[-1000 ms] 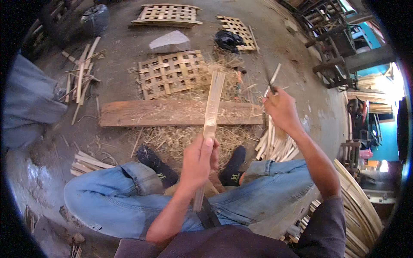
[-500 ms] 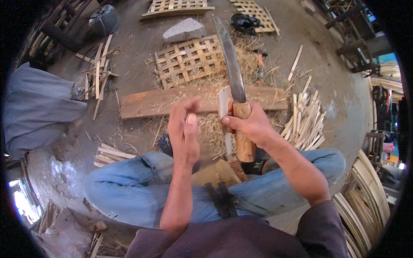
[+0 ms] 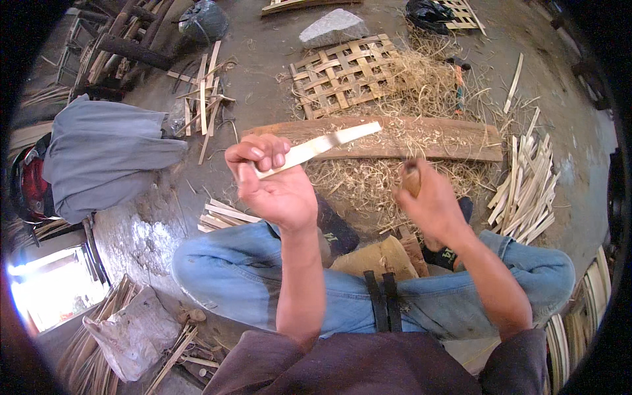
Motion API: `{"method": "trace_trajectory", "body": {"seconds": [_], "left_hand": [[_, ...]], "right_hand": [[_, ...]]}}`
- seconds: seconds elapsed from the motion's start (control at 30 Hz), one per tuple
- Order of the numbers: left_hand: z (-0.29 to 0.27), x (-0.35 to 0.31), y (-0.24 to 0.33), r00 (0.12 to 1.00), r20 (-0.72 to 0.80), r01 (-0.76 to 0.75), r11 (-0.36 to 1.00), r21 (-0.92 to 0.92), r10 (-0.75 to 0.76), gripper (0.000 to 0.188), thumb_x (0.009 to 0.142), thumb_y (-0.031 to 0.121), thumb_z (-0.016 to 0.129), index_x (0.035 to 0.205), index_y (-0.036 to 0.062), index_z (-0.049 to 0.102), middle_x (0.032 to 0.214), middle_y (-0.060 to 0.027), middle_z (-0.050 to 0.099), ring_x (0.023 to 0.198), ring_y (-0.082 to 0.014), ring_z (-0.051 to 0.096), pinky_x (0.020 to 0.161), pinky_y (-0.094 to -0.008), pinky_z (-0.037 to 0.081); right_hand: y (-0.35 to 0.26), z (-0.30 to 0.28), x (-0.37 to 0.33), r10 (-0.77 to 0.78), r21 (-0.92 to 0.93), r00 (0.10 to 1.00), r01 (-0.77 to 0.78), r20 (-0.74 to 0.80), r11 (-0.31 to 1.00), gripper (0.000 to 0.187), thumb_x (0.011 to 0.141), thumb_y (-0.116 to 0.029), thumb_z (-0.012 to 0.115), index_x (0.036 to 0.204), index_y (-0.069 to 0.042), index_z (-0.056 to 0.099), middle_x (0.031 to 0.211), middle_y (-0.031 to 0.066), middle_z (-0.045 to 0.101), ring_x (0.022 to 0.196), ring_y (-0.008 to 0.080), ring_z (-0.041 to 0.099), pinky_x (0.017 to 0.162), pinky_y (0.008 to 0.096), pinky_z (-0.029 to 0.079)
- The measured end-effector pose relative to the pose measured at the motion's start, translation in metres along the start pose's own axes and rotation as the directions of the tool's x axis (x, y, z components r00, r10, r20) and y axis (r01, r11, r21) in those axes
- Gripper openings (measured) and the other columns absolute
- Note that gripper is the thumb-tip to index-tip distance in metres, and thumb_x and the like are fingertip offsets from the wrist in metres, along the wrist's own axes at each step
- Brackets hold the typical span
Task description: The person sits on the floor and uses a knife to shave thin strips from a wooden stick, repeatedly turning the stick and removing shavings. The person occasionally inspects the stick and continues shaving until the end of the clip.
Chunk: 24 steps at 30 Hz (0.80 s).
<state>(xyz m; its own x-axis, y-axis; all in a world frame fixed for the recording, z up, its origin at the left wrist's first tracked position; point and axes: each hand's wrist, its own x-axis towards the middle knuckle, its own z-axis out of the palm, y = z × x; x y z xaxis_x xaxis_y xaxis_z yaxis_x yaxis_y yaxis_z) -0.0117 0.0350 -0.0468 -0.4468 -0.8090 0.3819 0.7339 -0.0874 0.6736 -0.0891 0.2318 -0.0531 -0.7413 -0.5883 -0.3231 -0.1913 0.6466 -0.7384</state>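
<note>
Seated cross-legged on the near side of the plank (image 3: 477, 141), I have a wood block (image 3: 372, 262) lying between the legs of my jeans (image 3: 230, 273). Above it, the grip has just changed: half a second ago my left hand (image 3: 280, 191) was empty and the pale strip (image 3: 359, 133) stood beside the knife (image 3: 411, 181) at my right hand (image 3: 431, 204). Now my left fingers pinch the strip by one end, raised at the plank's near edge, its free end pointing rightward across the board. My right fingers are wrapped around the knife's wooden handle, on the plank's near side; the blade I cannot make out in the blur.

Each hand thus carries one thing, strip and tool apart, which I judge to be a change of hold, with the work on the strip still under way. Shavings (image 3: 359, 187) litter the ground along the plank's near edge, and a pile of strips (image 3: 526, 191) lies just off its right end. Beyond the plank rest a woven panel (image 3: 342, 76), then a pale stone (image 3: 334, 27) and, farther right, a black bag (image 3: 426, 16).
</note>
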Motion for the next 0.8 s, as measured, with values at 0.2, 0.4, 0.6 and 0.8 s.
{"method": "trace_trajectory", "body": {"seconds": [0.2,0.4,0.6,0.8], "left_hand": [[-0.007,-0.024,-0.015,0.993,-0.078,0.094,0.993,0.073,-0.088,0.012,0.082,0.012,0.046,0.093,0.0064,0.046,0.079,-0.0029,0.042,0.072,-0.0125,0.039,0.071,-0.0292,0.035],[-0.010,-0.035,-0.018,0.993,-0.086,0.092,0.987,0.129,-0.082,0.017,0.080,0.013,0.047,0.095,0.0065,0.045,0.079,-0.0030,0.042,0.072,-0.0119,0.039,0.070,-0.0285,0.035],[-0.011,-0.039,-0.019,0.987,-0.146,0.085,0.986,0.143,-0.064,0.022,0.078,0.015,0.050,0.098,0.0067,0.045,0.081,-0.0029,0.042,0.072,-0.0118,0.039,0.069,-0.0279,0.034],[-0.003,-0.038,-0.016,0.990,-0.138,0.006,0.968,0.250,0.030,0.028,0.076,0.013,0.049,0.103,0.0071,0.046,0.083,-0.0042,0.043,0.073,-0.0130,0.040,0.070,-0.0279,0.036]], "right_hand": [[0.013,0.028,-0.037,0.005,0.068,0.977,-0.020,0.214,0.998,0.051,0.073,-0.016,0.063,0.116,0.005,0.045,0.086,0.0281,0.062,0.083,0.0457,0.061,0.076,0.0500,0.049],[0.007,0.031,-0.043,0.061,0.112,0.934,-0.106,0.351,0.988,0.047,0.077,-0.019,0.064,0.112,0.006,0.047,0.084,0.0288,0.061,0.083,0.0455,0.062,0.074,0.0490,0.049],[-0.001,0.034,-0.051,-0.100,0.188,0.933,0.035,0.347,0.982,0.043,0.082,-0.023,0.064,0.108,0.008,0.049,0.073,0.0285,0.061,0.073,0.0459,0.062,0.069,0.0495,0.050],[-0.002,0.037,-0.048,-0.038,0.209,0.913,-0.052,0.406,0.977,0.037,0.085,-0.019,0.062,0.107,0.008,0.050,0.065,0.0246,0.059,0.067,0.0414,0.062,0.064,0.0470,0.048]]}}
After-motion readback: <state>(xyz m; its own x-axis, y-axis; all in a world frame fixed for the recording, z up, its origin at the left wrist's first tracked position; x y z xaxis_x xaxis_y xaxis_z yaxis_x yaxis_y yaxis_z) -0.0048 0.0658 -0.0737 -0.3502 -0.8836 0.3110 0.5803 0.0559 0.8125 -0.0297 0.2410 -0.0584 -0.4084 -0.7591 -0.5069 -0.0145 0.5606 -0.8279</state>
